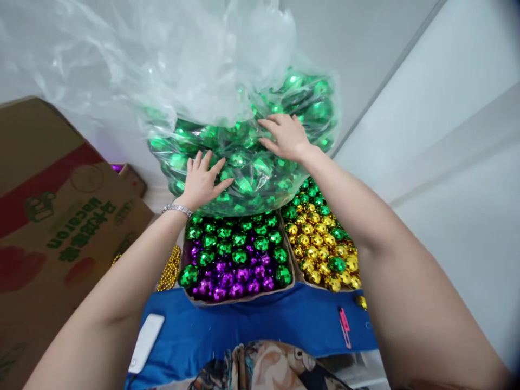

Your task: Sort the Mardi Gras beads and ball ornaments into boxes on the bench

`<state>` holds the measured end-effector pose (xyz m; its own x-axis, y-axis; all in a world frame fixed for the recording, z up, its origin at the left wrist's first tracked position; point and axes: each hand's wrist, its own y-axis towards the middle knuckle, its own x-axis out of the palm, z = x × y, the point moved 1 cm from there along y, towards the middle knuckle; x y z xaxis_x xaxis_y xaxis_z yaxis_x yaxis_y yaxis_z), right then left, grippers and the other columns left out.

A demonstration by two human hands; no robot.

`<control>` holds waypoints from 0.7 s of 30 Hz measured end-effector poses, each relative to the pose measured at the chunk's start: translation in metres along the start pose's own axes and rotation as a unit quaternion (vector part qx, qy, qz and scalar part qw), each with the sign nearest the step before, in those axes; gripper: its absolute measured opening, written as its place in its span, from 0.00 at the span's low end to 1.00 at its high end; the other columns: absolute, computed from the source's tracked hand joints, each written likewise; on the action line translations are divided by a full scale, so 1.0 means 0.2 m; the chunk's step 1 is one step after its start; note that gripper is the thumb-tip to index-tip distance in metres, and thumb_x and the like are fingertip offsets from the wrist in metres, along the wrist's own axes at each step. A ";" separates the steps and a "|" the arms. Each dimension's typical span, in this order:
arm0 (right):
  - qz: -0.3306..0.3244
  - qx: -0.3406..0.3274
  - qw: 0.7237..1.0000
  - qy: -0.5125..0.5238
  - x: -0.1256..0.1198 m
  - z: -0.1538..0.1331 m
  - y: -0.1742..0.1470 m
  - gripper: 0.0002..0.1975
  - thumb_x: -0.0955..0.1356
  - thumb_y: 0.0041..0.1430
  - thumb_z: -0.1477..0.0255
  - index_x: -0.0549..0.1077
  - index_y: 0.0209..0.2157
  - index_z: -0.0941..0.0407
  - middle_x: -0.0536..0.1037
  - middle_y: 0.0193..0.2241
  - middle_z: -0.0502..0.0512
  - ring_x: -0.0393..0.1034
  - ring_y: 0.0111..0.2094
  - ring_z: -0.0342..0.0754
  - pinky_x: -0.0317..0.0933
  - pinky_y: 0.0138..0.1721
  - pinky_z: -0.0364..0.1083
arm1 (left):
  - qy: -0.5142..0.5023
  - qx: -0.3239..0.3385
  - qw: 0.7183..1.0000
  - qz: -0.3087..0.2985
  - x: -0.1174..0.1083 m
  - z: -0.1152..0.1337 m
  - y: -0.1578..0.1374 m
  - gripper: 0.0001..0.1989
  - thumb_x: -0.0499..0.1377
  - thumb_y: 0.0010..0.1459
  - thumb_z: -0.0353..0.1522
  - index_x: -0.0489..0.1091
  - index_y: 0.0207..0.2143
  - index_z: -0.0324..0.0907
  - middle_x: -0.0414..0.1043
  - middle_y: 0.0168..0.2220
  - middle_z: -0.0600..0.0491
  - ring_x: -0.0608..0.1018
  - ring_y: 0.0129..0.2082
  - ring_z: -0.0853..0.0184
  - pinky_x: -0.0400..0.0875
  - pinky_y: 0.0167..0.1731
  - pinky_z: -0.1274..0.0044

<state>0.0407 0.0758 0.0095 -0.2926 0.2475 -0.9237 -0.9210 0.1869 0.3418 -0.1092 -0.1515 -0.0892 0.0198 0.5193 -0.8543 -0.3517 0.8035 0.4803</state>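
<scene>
left hand (pixel 206 181) — fingers spread on clear plastic bag (pixel 227 103) of shiny green faceted balls (pixel 246 184) | right hand (pixel 286 135) — loosely spread, on bag's right part | blue cloth (pixel 244 322) before ball-filled cardboard boxes (pixel 239 301) | brown printed carton (pixel 69 211) left, white wall (pixel 455 146) right

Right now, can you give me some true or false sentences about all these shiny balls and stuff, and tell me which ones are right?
1. The left grip and the right grip touch the clear plastic bag of shiny green balls. True.
2. A silver metal bracelet circles the right arm. False: it circles the left arm.
3. Shiny purple balls fill the bag. False: they sit in a brown-rimmed box with green ones.
4. Shiny gold balls sit right of the purple ones. True.
</scene>
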 end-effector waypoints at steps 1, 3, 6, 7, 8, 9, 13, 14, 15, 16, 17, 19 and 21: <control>0.016 -0.009 1.000 0.002 0.01 0.00 -0.02 0.31 0.54 0.69 0.55 0.55 0.66 0.57 0.58 0.64 0.66 0.50 0.63 0.67 0.42 0.60 0.73 | 0.002 0.002 1.000 0.003 0.00 0.00 0.00 0.35 0.52 0.61 0.52 0.61 0.64 0.44 0.49 0.69 0.39 0.48 0.69 0.43 0.42 0.63 0.50; 0.069 -0.031 0.997 0.013 0.02 -0.01 -0.08 0.29 0.55 0.69 0.57 0.59 0.64 0.58 0.61 0.61 0.66 0.53 0.61 0.65 0.42 0.60 0.73 | 0.006 0.008 1.000 0.013 -0.02 0.00 -0.01 0.33 0.52 0.62 0.50 0.62 0.63 0.42 0.50 0.69 0.37 0.49 0.69 0.43 0.43 0.63 0.50; 0.170 -0.056 0.983 0.028 0.02 -0.09 -0.22 0.23 0.57 0.70 0.63 0.63 0.61 0.57 0.64 0.59 0.63 0.57 0.60 0.60 0.44 0.61 0.70 | 0.001 0.016 0.998 0.053 -0.07 0.02 -0.07 0.30 0.52 0.64 0.47 0.65 0.61 0.39 0.51 0.68 0.35 0.51 0.69 0.44 0.46 0.63 0.51; 0.198 -0.062 0.978 0.031 0.02 -0.14 -0.30 0.22 0.57 0.70 0.65 0.64 0.61 0.56 0.65 0.58 0.62 0.58 0.59 0.58 0.45 0.62 0.68 | -0.004 0.017 0.997 0.071 -0.09 0.03 -0.11 0.29 0.52 0.64 0.46 0.66 0.61 0.38 0.52 0.67 0.34 0.51 0.69 0.44 0.46 0.64 0.52; 0.220 -0.070 0.972 0.035 0.04 -0.19 -0.38 0.20 0.58 0.70 0.67 0.65 0.60 0.55 0.66 0.58 0.61 0.59 0.58 0.56 0.46 0.62 0.67 | -0.010 0.016 0.996 0.089 -0.10 0.04 -0.17 0.27 0.52 0.65 0.45 0.67 0.60 0.37 0.53 0.67 0.34 0.52 0.69 0.45 0.47 0.64 0.53; 0.235 -0.080 0.968 0.040 0.06 -0.25 -0.49 0.19 0.59 0.69 0.68 0.67 0.59 0.54 0.67 0.57 0.60 0.61 0.57 0.54 0.48 0.63 0.65 | -0.016 0.013 0.994 0.103 -0.11 0.04 -0.25 0.26 0.52 0.65 0.43 0.68 0.59 0.37 0.55 0.66 0.34 0.53 0.69 0.46 0.47 0.64 0.53; 0.232 -0.139 0.959 0.086 0.31 -0.50 -1.04 0.16 0.63 0.65 0.74 0.72 0.53 0.53 0.73 0.51 0.58 0.66 0.53 0.49 0.53 0.63 0.59 | -0.047 -0.039 0.992 0.112 0.02 -0.04 -0.75 0.23 0.50 0.67 0.39 0.68 0.57 0.35 0.58 0.65 0.35 0.55 0.68 0.52 0.49 0.65 0.58; 0.212 -0.135 0.963 0.100 0.40 -0.57 -1.20 0.16 0.63 0.65 0.75 0.72 0.53 0.53 0.74 0.50 0.58 0.67 0.53 0.49 0.54 0.63 0.59 | -0.048 -0.071 0.991 0.099 0.08 -0.07 -0.90 0.23 0.50 0.67 0.40 0.68 0.57 0.34 0.57 0.65 0.34 0.55 0.68 0.51 0.48 0.66 0.58; 0.185 -0.115 0.969 0.114 0.49 -0.63 -1.37 0.16 0.63 0.64 0.75 0.72 0.52 0.54 0.74 0.50 0.59 0.67 0.53 0.49 0.54 0.62 0.59 | -0.048 -0.107 0.989 0.084 0.15 -0.09 -1.05 0.25 0.50 0.67 0.41 0.67 0.58 0.32 0.56 0.65 0.32 0.54 0.68 0.50 0.49 0.65 0.58; 0.153 -0.079 0.977 0.128 0.58 -0.69 -1.53 0.16 0.63 0.64 0.75 0.73 0.52 0.55 0.74 0.50 0.60 0.67 0.53 0.50 0.56 0.62 0.58 | -0.052 -0.149 0.986 0.058 0.23 -0.11 -1.20 0.28 0.48 0.67 0.42 0.65 0.59 0.30 0.54 0.65 0.30 0.53 0.68 0.48 0.49 0.65 0.57; 0.119 -0.032 0.982 0.141 0.66 -0.76 -1.70 0.16 0.63 0.64 0.75 0.73 0.52 0.55 0.74 0.50 0.61 0.68 0.52 0.50 0.57 0.61 0.58 | -0.059 -0.189 0.980 0.029 0.30 -0.12 -1.33 0.32 0.47 0.66 0.44 0.63 0.60 0.27 0.51 0.66 0.27 0.53 0.68 0.45 0.50 0.64 0.56; 0.046 0.059 0.984 0.163 0.79 -0.93 -1.99 0.16 0.63 0.65 0.74 0.73 0.52 0.55 0.74 0.50 0.63 0.69 0.52 0.51 0.60 0.58 0.58 | -0.085 -0.257 0.962 -0.045 0.43 -0.13 -1.52 0.37 0.46 0.65 0.47 0.55 0.64 0.25 0.44 0.67 0.23 0.50 0.68 0.40 0.50 0.63 0.52; -0.046 0.128 0.972 0.192 0.89 -1.13 -2.22 0.17 0.62 0.65 0.72 0.73 0.53 0.53 0.74 0.52 0.62 0.69 0.51 0.51 0.62 0.56 0.58 | -0.100 -0.244 0.961 -0.083 0.50 -0.11 -1.60 0.39 0.45 0.64 0.47 0.51 0.66 0.26 0.48 0.65 0.23 0.49 0.68 0.37 0.48 0.61 0.47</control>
<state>0.3385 -0.1782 -0.3454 -0.3311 -0.1450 -0.9324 -0.8683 0.4336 0.2410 -0.0158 -0.3629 -0.3335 0.2760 0.4803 -0.8326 -0.7243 0.6733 0.1483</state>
